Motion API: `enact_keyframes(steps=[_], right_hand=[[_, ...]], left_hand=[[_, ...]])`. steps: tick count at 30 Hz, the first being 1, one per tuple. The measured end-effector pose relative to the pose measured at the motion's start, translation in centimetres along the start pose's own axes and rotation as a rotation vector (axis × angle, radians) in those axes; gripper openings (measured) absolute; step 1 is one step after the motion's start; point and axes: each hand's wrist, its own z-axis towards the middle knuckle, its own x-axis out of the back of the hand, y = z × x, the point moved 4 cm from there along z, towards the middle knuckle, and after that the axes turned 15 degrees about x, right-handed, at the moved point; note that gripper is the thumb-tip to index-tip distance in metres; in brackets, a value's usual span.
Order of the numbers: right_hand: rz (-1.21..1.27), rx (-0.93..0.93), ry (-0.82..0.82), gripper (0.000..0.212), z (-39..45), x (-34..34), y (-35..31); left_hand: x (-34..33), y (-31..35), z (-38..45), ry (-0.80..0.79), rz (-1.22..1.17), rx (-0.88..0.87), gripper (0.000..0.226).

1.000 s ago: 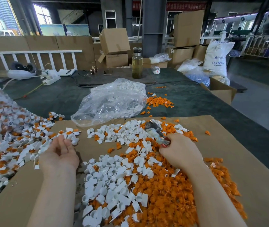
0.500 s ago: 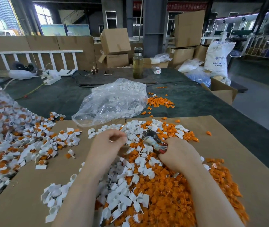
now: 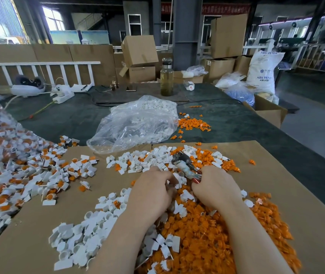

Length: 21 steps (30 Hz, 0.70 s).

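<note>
On a brown cardboard sheet (image 3: 280,171) lies a heap of loose white plastic parts (image 3: 98,220) mixed with orange caps (image 3: 207,236). My right hand (image 3: 216,186) grips the red handle of a small worn metal tool (image 3: 183,164), whose head points away over the heap. Just left of the tool, my left hand (image 3: 153,191) has its fingers curled down, pinching a white part at the top of the heap. To the left spreads a pile of white parts with orange caps fitted (image 3: 21,175).
A clear plastic bag of white parts (image 3: 138,123) lies behind the cardboard, with scattered orange caps (image 3: 193,123) beside it. Further back stand a glass bottle (image 3: 166,78), a power strip (image 3: 62,95) and cardboard boxes. An open carton (image 3: 270,113) sits off the table's right edge.
My left hand left the pile on the left, swung right across the cardboard and curled onto the heap beside the tool. My right hand stayed almost still, holding the tool.
</note>
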Motion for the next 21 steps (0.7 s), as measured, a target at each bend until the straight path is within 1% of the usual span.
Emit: enact_keyframes(steps=[3, 5, 8, 11, 15, 18, 21], right_hand=[[0.009, 0.001, 0.022, 0.023, 0.1, 0.0, 0.0], [0.041, 0.01, 0.048, 0.02, 0.3, 0.0, 0.0], [0.195, 0.022, 0.156, 0.019, 0.4, 0.5, -0.1], [0.405, 0.063, 0.304, 0.011, 0.3, 1.3, -0.4], [0.694, 0.08, 0.463, 0.009, -0.1, 2.0, -0.9], [0.871, 0.096, 0.534, 0.009, -0.3, 2.3, -1.3], [0.931, 0.118, 0.553, 0.01, -0.2, 2.4, -1.5]], left_hand=[[0.1, 0.0, 0.0, 0.003, -0.035, 0.007, 0.011], [0.3, -0.1, -0.1, 0.005, -0.062, 0.022, 0.01], [0.5, -0.2, -0.1, 0.006, -0.131, 0.061, 0.01], [0.9, -0.3, -0.1, 0.025, -0.27, 0.14, 0.013], [1.5, -0.5, 0.1, 0.026, -0.529, 0.248, 0.021], [1.6, -0.5, 0.2, -0.026, -0.743, 0.312, 0.024], [1.6, -0.5, 0.1, -0.089, -0.843, 0.343, 0.027]])
